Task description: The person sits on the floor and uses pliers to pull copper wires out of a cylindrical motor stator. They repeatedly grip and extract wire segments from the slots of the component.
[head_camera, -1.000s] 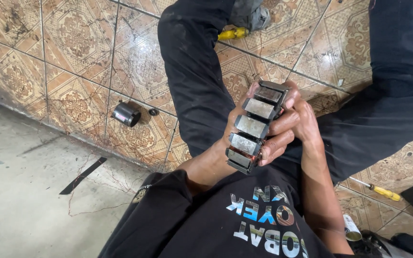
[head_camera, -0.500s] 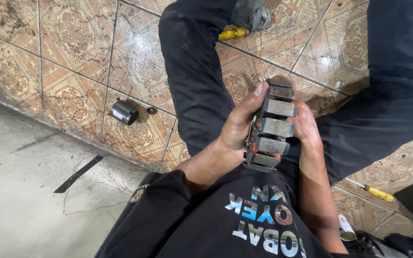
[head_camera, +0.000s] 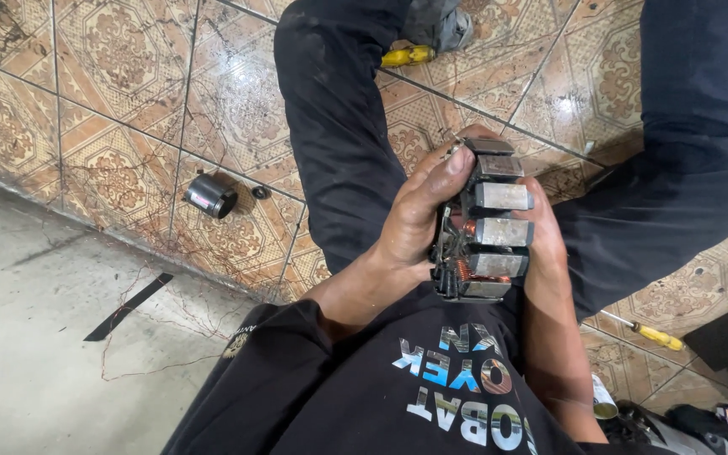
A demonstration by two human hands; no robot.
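Observation:
I hold a round metal stator core (head_camera: 486, 223) with copper windings and several shiny steel pole faces, edge-on in front of my chest. My left hand (head_camera: 410, 219) grips its left side, thumb stretched up along the rim. My right hand (head_camera: 541, 236) cups it from the right and behind, mostly hidden by the part. My legs in dark trousers spread out on a patterned tile floor (head_camera: 111, 109).
A small black cylinder (head_camera: 211, 196) lies on the tiles to the left. Yellow-handled screwdrivers lie at the top (head_camera: 408, 56) and at the lower right (head_camera: 655, 335). Loose thin copper wire (head_camera: 162, 286) trails over the tile edge onto grey concrete with a black strip (head_camera: 128, 307).
The stator has been turned and shifted slightly right in my hands; my left thumb now reaches higher along its rim.

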